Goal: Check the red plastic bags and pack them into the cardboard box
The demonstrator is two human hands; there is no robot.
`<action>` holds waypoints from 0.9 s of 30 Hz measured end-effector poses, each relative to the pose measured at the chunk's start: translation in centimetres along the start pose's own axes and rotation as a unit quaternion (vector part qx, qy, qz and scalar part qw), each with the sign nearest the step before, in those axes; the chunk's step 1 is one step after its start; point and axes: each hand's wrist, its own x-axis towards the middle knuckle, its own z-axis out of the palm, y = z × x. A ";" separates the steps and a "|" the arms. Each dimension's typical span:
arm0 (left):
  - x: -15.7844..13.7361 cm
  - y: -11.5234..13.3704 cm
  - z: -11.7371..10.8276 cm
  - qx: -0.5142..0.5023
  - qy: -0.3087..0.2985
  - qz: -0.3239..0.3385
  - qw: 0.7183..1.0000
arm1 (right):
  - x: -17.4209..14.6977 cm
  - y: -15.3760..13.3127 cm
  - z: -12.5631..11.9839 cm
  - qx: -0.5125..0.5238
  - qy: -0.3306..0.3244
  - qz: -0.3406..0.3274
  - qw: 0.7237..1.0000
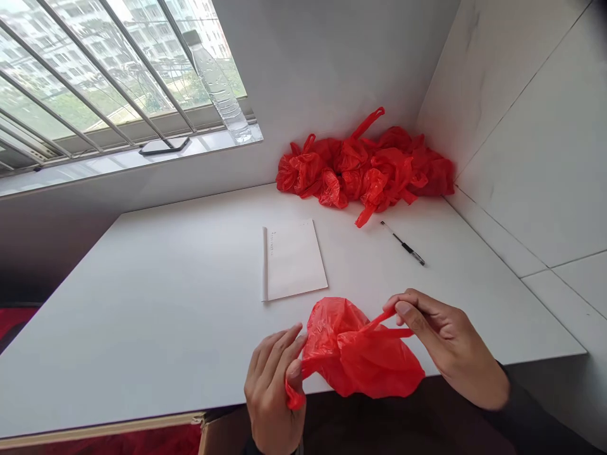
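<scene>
A red plastic bag (365,354) lies at the table's front edge, its lower part hanging a little over it. My right hand (441,341) pinches one of the bag's handle loops between thumb and fingers and draws it out to the right. On the other side, my left hand (277,385) grips a twisted end of the same bag near the thumb, its other fingers stretched along the bag's left side. Whatever may be inside the bag is hidden.
Behind the bag lie a notepad (294,262) with some handwriting and a black pen (403,243). Several red plastic bags (351,167) are heaped against the wall. A clear bottle (222,95) and a phone (164,146) rest on the windowsill. Below the table's front edge is an open cardboard box (202,436).
</scene>
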 end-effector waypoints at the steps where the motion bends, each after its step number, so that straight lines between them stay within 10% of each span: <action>1: -0.2 -0.4 -0.3 0.010 -0.006 0.007 1.000 | -0.3 0.2 0.0 -0.004 0.003 0.004 1.000; 7: -0.7 2.7 1.2 -0.058 0.010 -0.128 0.990 | -1.5 1.9 1.6 -0.043 0.046 -0.019 0.998; 27: -1.4 2.1 7.8 0.127 -0.142 -0.052 0.980 | -1.4 8.8 5.8 -0.355 -0.023 -0.226 0.907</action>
